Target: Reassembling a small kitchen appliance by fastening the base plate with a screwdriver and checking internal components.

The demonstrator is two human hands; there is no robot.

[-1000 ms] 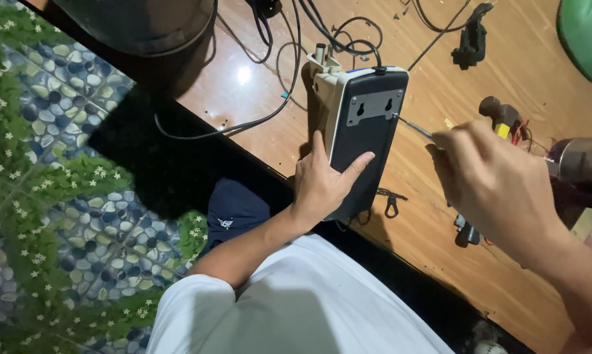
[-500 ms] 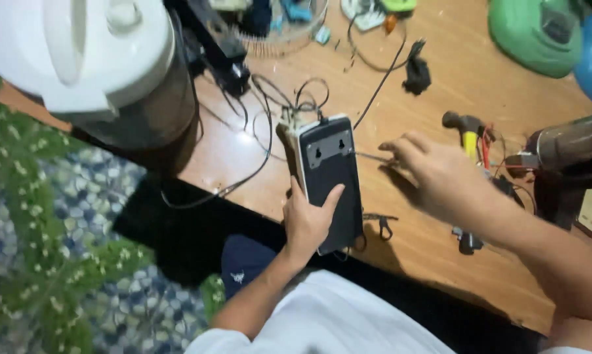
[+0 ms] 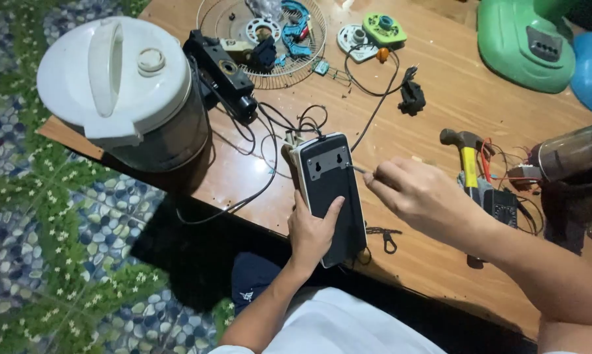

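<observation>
Wooden workbench, cluttered. Our left hand point(image 3: 313, 231) grips the upright dark panel point(image 3: 332, 195) at six o'clock; our right hand point(image 3: 419, 196) pinches a screwdriver point(image 3: 359, 170) against its upper edge—unscrewing underway, steady pressure needed.

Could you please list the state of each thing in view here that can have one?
left hand: gripping the dark flat device
dark flat device: back panel up, lying on the table edge
right hand: closed on a thin tool
thin tool: tip at the device's right edge
white cooker: lid shut
hammer: lying flat, untouched
fan grille: lying flat, loose parts on it
</observation>
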